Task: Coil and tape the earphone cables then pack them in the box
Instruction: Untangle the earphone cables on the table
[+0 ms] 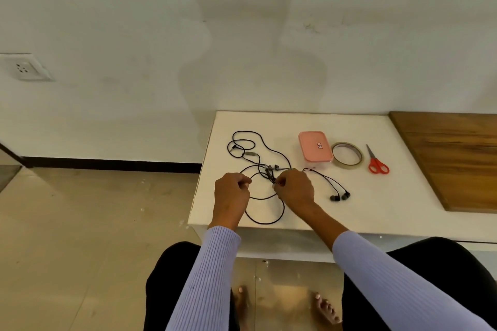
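Observation:
Black earphone cables [265, 146] lie tangled on the white table [376, 212], looping from the back left toward the front edge. One pair of black earbuds [340, 196] rests to the right of my hands. My left hand [231, 193] pinches a strand of cable at the front left. My right hand [294, 187] pinches the cable near the tangled middle. A pink lidded box [314, 149] stands shut behind my right hand. Beside it lies a roll of clear tape [347, 155].
Red-handled scissors [376, 161] lie right of the tape. A wooden board [454, 156] covers the table's right end. The table's left edge drops to a tiled floor. A wall with a socket [22, 67] stands behind.

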